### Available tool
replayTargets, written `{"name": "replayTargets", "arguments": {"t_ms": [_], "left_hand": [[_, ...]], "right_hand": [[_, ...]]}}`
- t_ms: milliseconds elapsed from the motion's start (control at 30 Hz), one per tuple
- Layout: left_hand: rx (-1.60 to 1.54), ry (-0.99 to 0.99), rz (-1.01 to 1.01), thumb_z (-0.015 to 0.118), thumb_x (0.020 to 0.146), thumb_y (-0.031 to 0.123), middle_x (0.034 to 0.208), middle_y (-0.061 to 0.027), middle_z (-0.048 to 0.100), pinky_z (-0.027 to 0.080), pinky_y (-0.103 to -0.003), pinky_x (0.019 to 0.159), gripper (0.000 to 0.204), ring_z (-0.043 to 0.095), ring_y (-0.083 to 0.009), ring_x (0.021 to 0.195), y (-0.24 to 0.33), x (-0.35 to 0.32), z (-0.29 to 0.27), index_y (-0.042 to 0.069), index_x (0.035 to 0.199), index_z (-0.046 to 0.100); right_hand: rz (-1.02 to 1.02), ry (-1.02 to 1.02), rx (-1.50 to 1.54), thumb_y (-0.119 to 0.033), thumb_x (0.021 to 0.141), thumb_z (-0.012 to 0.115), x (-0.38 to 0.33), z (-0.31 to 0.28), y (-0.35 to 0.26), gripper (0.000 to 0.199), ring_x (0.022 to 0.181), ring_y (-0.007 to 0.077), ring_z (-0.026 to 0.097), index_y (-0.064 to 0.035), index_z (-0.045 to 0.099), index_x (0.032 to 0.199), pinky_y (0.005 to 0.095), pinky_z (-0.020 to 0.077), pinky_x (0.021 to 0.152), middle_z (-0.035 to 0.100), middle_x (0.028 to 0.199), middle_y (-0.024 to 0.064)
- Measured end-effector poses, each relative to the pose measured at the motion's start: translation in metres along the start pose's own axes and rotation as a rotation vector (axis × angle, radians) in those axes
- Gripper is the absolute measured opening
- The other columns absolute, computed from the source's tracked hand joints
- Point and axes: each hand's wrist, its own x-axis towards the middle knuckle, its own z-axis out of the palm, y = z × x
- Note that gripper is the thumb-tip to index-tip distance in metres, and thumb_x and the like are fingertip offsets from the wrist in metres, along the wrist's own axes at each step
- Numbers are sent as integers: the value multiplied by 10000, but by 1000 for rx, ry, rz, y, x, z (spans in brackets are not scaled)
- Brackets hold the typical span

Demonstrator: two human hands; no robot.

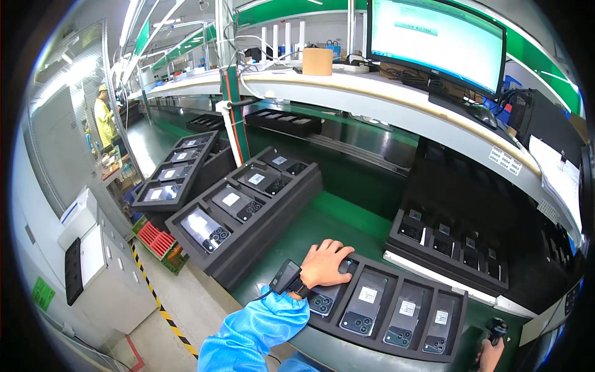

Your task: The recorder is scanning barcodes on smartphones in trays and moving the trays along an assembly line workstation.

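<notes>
My left hand (325,263) lies palm down over the upper end of the leftmost phone (321,301) in a dark foam tray (458,328). Its fingers are spread near the tray's far edge, and the thumb rests at the phone's side. More phones (365,301) sit in the other slots, backs up, with white labels and camera bumps at the near end. Low at the right, my right hand (491,354) is wrapped round a black handheld scanner (496,327); the picture's edge cuts this hand off. A black device on a strap (286,278) sits on my left wrist.
Stacked foam trays of phones (248,214) stand at the left on the green bench, a tilted tray (173,173) behind them. Another phone tray (446,248) lies at the right beneath a shelf (396,99). A monitor (437,40) stands above. A person in yellow (104,118) is far left.
</notes>
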Motion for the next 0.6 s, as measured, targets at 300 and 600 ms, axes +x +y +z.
{"name": "replayTargets", "arguments": {"t_ms": [300, 600], "left_hand": [[-123, -9, 37, 731, 730, 324, 1361, -90, 596, 345, -486, 1098, 680, 472, -314, 1320, 2, 1, -13, 181, 1381, 596], [-689, 128, 58, 684, 740, 92, 1169, -125, 688, 486, -359, 963, 291, 631, -247, 1058, -31, 9, 2, 17, 1013, 618]], "right_hand": [[150, -43, 13, -160, 963, 699, 24, -11, 32, 256, 542, 121, 570, 37, 665, 1123, 261, 460, 477, 652, 747, 50], [179, -71, -64, -218, 968, 707, 35, -5, 43, 296, 542, 125, 588, 25, 674, 1134, 268, 463, 478, 671, 748, 66]]}}
